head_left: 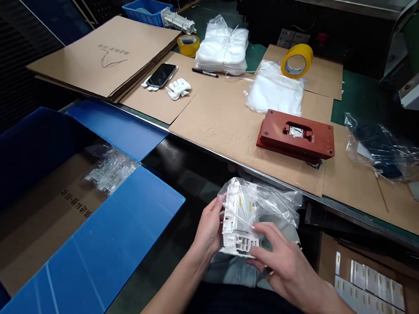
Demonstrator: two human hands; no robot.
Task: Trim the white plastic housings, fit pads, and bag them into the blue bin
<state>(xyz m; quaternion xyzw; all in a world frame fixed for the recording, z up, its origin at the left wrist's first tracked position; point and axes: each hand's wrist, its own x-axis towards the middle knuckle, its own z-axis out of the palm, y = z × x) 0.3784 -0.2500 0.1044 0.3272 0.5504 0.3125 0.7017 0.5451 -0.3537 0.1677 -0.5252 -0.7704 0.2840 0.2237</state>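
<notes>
A white moulded plastic part (237,221) with two yellow marks is held over my lap, in front of the table edge. Over its upper portion lies a clear plastic bag (279,201), its loose end trailing to the right. My left hand (209,227) is closed around the left side of the part. On the right side, my right hand (277,247) pinches the bag's film and the part's lower edge between thumb and fingers. The underside of the part and some fingertips are hidden.
A blue box (128,228) at the left holds bagged white parts (113,170). The table carries a red fixture (296,135), clear bags (276,89), yellow tape (297,60), a phone (162,75) and stacked cardboard (104,54). A carton with white parts (368,289) stands lower right.
</notes>
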